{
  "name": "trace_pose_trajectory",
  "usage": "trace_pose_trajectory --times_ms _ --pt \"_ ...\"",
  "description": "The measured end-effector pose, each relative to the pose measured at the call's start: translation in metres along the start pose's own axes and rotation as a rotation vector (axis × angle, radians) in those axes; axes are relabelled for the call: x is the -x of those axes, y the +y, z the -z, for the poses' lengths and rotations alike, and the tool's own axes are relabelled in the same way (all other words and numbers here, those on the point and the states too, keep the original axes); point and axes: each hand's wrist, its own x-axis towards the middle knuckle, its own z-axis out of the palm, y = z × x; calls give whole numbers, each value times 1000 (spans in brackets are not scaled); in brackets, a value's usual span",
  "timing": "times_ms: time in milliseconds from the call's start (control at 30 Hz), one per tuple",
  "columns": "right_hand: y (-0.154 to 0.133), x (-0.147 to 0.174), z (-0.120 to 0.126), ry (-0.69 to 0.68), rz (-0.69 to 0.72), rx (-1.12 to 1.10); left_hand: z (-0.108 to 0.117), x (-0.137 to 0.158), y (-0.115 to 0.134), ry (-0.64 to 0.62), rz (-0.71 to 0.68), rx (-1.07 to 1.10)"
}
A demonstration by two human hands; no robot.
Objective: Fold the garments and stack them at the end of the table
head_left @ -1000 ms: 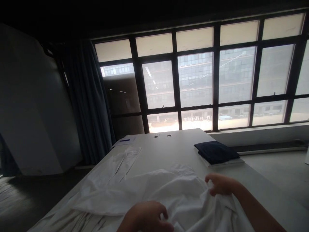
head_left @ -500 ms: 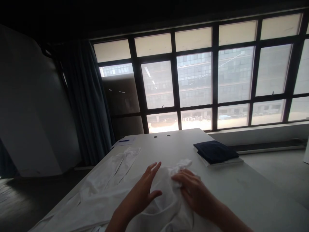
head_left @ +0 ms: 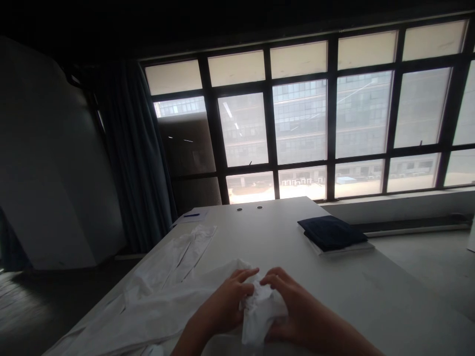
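A thin white cloth (head_left: 261, 314) is bunched up between my two hands, with a gathered, ruffled part at its top. My left hand (head_left: 232, 299) curls its fingers around the left side of this gathered part. On the other side my right hand (head_left: 293, 304) is closed on the cloth, its fingertips bent over the top edge; the thumb is partly hidden. More white fabric (head_left: 163, 306) lies wrinkled across the left part of the table, and I cannot tell whether it is one piece with what I hold.
The white table (head_left: 282, 227) stretches toward the windows. On its right edge lies a folded dark blue cloth (head_left: 330, 232) on top of a white folded piece (head_left: 341, 251). A blue pen (head_left: 192, 215) rests on paper at the far left. A dark curtain (head_left: 137, 163) hangs beyond.
My left hand has gone from spread fingers to gripping the cloth. My right hand has come lower and nearer, and the bunched part has been drawn toward me between both hands.
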Motion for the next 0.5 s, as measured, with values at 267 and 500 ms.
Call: trace_pose_trajectory --times_ms 267,500 --pt "46 13 81 -553 -135 -241 27 8 -17 470 160 -115" --pt "105 -6 34 -86 -302 -204 23 5 -15 639 231 229"
